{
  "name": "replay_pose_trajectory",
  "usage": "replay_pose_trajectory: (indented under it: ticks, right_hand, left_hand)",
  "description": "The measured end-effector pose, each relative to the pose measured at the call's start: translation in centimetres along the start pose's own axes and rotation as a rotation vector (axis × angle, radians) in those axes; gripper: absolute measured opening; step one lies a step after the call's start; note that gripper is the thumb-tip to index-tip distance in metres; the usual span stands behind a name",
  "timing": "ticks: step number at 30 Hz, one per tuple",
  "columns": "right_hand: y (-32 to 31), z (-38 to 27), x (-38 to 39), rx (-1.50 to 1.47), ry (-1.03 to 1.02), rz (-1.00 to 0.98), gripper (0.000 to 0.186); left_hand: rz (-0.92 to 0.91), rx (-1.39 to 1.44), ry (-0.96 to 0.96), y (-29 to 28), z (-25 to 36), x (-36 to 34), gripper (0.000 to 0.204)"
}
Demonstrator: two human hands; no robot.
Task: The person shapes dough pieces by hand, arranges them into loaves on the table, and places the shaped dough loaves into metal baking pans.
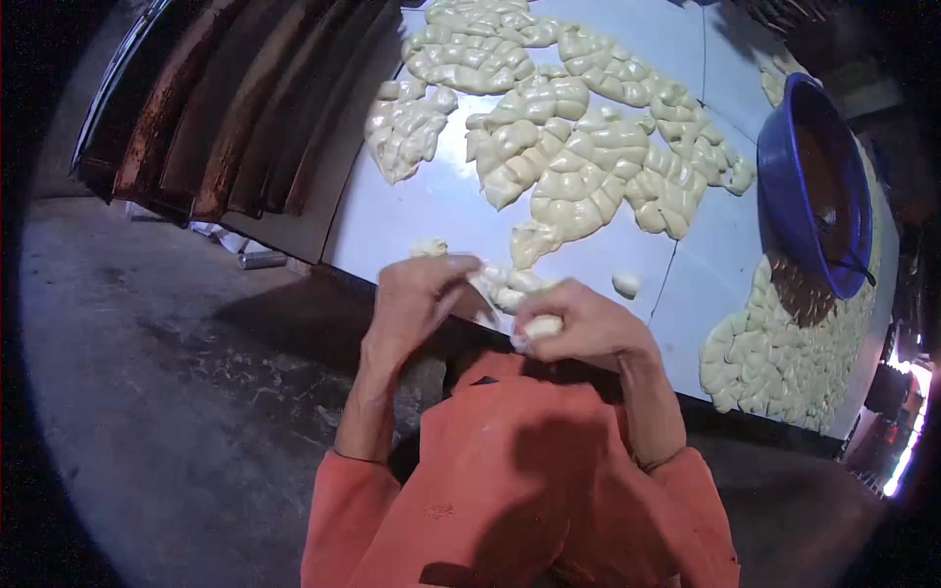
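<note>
My left hand (421, 294) is raised at the table's front edge, fingers curled; what they hold, if anything, is unclear. Beside it my right hand (583, 323) is closed around a pale piece of dough (544, 326). Just behind both hands lie soft cream-coloured lumps (515, 284), partly hidden by them. A single rounded lump (626, 284) sits right of my right hand. Large sheets of segmented, glossy dough pieces (578, 176) spread over the white tabletop (716, 255).
A blue tub (784, 176) with brown contents stands at the right, beside a broad spread of small pale pieces (765, 353) and brown granules (799, 289). Rusty, dark metal trays (157, 127) line the left. A concrete floor (176, 392) shows below.
</note>
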State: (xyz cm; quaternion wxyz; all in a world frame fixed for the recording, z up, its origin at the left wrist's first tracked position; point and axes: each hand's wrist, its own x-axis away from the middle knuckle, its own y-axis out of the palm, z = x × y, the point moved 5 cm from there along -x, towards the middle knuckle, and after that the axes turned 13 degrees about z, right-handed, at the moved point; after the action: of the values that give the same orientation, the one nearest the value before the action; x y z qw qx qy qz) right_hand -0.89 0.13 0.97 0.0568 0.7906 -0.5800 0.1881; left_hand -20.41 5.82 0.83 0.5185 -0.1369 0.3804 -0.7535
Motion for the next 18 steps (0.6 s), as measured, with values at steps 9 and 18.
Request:
replay_pose_trajectory:
  ticks: [9,18]
  right_hand:
    - [-2.0,2.1,0.9,-0.942,0.23,0.343,0.042]
    - [-2.6,3.5,0.7,-0.869,0.09,0.597,0.027]
  left_hand:
    - [-0.137,-0.408,0.024,1.5,-7.2,1.5,0.081]
    - [-0.111,0.456,-0.16,5.3,4.8,-2.6,0.048]
